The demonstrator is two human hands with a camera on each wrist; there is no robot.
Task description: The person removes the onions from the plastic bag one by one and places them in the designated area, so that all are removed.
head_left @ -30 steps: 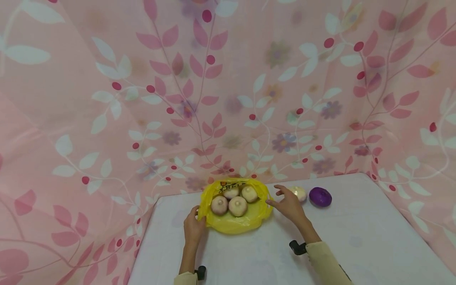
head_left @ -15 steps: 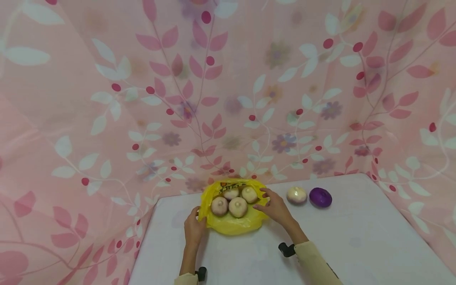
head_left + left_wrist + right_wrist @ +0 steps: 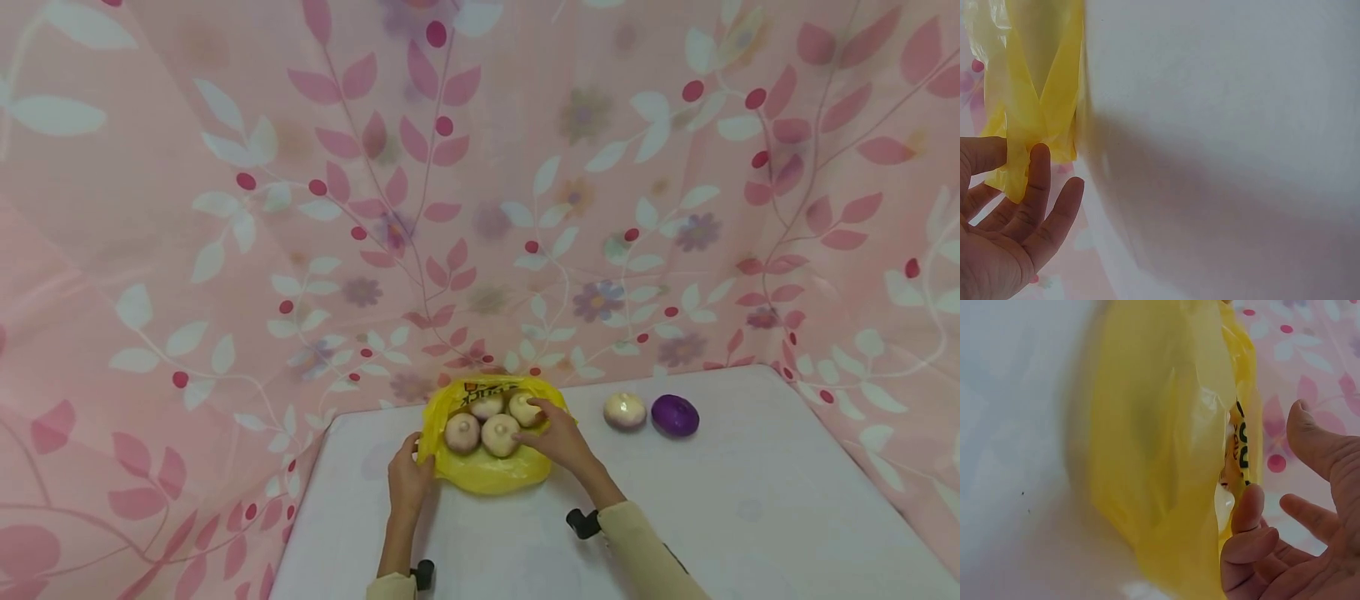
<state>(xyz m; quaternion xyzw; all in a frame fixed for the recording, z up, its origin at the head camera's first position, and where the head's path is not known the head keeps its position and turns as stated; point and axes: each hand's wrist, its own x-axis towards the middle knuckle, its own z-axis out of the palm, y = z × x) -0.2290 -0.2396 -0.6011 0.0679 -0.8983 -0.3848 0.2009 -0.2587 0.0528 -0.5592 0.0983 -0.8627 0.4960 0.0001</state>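
Left hand (image 3: 408, 479): at 9 o'clock of the bag, fingers pinching its left handle strip; in the left wrist view (image 3: 1004, 231), thumb and forefinger nipping the yellow film, remaining fingers straight and loose.
Right hand (image 3: 558, 437): at 3 o'clock of the bag, reaching in over the right rim, fingertips on or just above the nearest bulbs; contact not certain from the head view. In the right wrist view (image 3: 1297, 544), fingers half bent, thumb spread wide, nothing enclosed, forefinger just beside the film.
Yellow plastic bag (image 3: 487, 473): lying mouth-up on the table, near the far edge, dark print showing at 12 o'clock of the rim; crumpled and translucent close up (image 3: 1160, 444).
Pale bulbs (image 3: 462, 432): four inside the bag, touching one another, two at the near side, two toward 12 o'clock, the right rear one partly under the right fingers.
White onion (image 3: 625, 410): on the table at 3 o'clock of the bag, apart from it.
Purple onion (image 3: 675, 415): just beside the white onion, at its 3 o'clock.
Table (image 3: 750, 517): white top, bare at 5 o'clock.
Backdrop (image 3: 225, 208): pink cloth with leaves and berries, rising behind at 12 o'clock and on both sides.
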